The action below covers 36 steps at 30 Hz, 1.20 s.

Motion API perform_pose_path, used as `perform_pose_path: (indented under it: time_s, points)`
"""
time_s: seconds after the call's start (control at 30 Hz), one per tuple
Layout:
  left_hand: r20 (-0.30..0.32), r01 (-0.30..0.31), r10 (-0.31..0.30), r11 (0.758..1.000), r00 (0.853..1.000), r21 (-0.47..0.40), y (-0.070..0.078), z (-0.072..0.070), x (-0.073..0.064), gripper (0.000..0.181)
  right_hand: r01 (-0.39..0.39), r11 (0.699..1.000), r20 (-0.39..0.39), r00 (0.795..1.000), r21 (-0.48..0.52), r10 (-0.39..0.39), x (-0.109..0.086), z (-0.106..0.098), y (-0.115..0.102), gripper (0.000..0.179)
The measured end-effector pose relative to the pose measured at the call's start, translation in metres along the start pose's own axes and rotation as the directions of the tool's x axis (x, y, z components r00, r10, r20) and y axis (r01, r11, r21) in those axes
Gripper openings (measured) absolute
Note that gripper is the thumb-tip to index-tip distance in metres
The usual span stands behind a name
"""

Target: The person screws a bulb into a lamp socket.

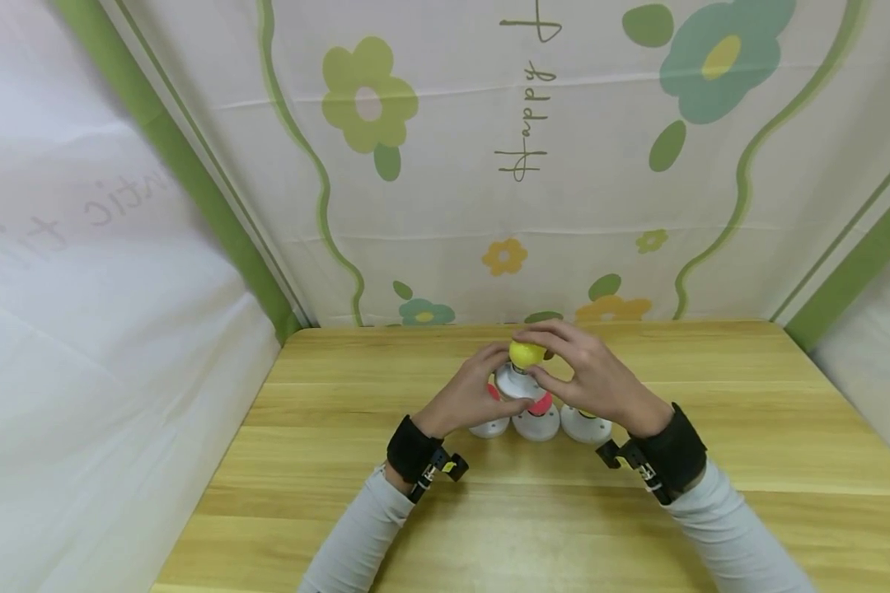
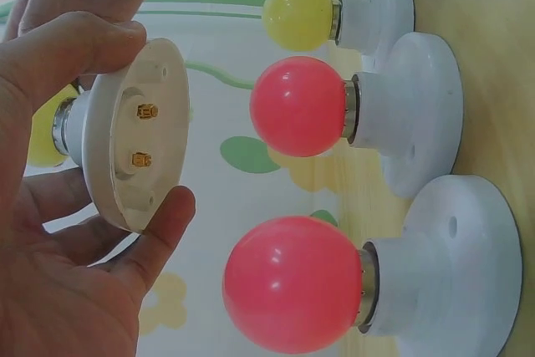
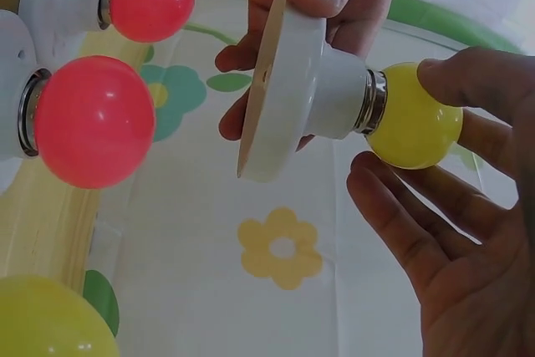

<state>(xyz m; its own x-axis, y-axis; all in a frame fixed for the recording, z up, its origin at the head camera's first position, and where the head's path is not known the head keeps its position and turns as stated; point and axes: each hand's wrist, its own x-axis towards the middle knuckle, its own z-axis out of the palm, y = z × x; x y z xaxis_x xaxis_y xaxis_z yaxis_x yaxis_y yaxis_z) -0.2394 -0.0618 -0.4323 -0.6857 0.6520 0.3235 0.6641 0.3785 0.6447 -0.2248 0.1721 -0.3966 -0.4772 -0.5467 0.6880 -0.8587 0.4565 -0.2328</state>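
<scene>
Above the table, my left hand [image 1: 461, 397] grips the rim of a white round lamp socket [image 1: 514, 382] between thumb and fingers. In the left wrist view the socket's hollow underside shows two brass terminals. A yellow bulb [image 3: 418, 119] sits in this socket, a band of its metal cap showing. My right hand [image 1: 599, 372] holds the bulb, thumb on the glass and fingers around its other side. Beneath the hands, three more white sockets stand in a row; two carry red bulbs [image 2: 292, 282] and the third a yellow bulb [image 2: 297, 17].
The sockets rest on a wooden table [image 1: 519, 527] toward its back edge. A white curtain [image 1: 445, 189] printed with flowers hangs behind it, and white fabric [image 1: 104, 329] with green edging rises at the left. Both wrists wear black straps with small cameras.
</scene>
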Motion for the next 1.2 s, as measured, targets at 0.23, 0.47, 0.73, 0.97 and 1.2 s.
perform_pose_path:
  time_s: [0.23,0.47,0.73,0.97,1.2]
  points:
    - [-0.005,0.0,0.0,1.0,1.0,0.003,0.0,0.001,-0.002,0.07,-0.029,1.0,0.016,0.999,0.005,0.029,-0.001,0.001,0.0,0.058]
    - [-0.002,-0.006,0.006,1.0,1.0,-0.006,0.002,0.002,-0.003,0.069,-0.032,0.999,0.064,0.998,0.038,0.029,-0.004,-0.004,-0.002,0.065]
    - [0.0,-0.027,0.027,1.0,1.0,0.001,0.005,0.002,-0.003,0.071,0.007,1.0,0.043,0.999,0.03,-0.009,-0.002,-0.007,-0.004,0.055]
    - [-0.002,-0.024,0.024,1.0,1.0,0.001,0.007,0.001,-0.003,0.069,0.006,1.0,0.03,1.0,-0.01,-0.005,-0.002,-0.008,-0.003,0.055]
    - [-0.008,-0.015,0.014,1.0,1.0,-0.009,0.007,0.0,-0.003,0.07,-0.02,0.999,0.095,0.995,0.044,0.016,-0.002,-0.015,-0.003,0.077]
